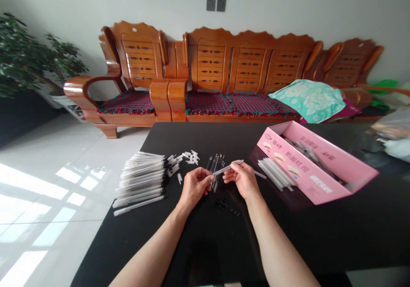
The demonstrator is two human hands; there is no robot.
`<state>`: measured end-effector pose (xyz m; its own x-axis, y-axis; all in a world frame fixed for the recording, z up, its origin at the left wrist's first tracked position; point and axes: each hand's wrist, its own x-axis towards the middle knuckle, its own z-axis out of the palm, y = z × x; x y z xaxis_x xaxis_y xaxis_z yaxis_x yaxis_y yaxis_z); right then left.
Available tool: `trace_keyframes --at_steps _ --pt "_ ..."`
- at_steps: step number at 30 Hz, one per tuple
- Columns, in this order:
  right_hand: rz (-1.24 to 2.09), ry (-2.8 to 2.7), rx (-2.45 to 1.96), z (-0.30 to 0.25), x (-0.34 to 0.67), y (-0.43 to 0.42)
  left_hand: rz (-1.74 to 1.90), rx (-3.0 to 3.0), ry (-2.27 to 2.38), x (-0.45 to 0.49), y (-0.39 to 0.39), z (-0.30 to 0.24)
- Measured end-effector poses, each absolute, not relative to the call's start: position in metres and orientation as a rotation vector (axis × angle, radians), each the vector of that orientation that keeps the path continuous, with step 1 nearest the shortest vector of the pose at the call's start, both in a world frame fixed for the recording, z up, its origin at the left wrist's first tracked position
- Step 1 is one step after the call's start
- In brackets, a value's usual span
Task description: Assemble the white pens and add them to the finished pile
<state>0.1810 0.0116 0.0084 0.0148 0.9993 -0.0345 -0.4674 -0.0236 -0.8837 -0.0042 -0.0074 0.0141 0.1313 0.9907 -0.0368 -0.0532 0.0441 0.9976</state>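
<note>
My right hand (242,178) pinches a clear pen barrel (228,167) that points up and to the right over the black table (320,235). My left hand (194,184) is closed in a pinch right at the barrel's lower left end; whatever it holds is too small to make out. Just behind the hands lies a small bunch of thin pen refills (215,164). A heap of white pen barrels (141,180) lies to the left, with loose white caps (185,158) beside it. Small black parts (224,205) are scattered under my hands.
A pink cardboard box (320,174) lies open at the right, with more white pens (273,174) beside its near wall. Plastic bags (395,133) sit at the far right. Behind the table stand a wooden sofa set (224,65) and a potted plant (28,60).
</note>
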Motion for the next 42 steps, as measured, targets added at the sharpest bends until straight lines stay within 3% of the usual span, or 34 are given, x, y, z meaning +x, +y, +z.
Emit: trace_keyframes --at_steps 23,29,34,42 --pt "1.402 -0.837 -0.895 0.007 0.181 0.012 1.008 1.434 1.202 -0.007 -0.009 0.011" --pt "1.412 -0.787 -0.831 0.007 0.186 0.013 1.125 1.827 1.715 -0.045 0.003 0.027" --pt "1.417 -0.783 -0.825 0.006 0.187 0.013 0.701 1.986 2.136 -0.074 0.008 0.027" --pt "1.425 -0.802 -0.823 0.004 0.188 0.014 0.456 2.008 2.134 -0.074 0.006 0.022"
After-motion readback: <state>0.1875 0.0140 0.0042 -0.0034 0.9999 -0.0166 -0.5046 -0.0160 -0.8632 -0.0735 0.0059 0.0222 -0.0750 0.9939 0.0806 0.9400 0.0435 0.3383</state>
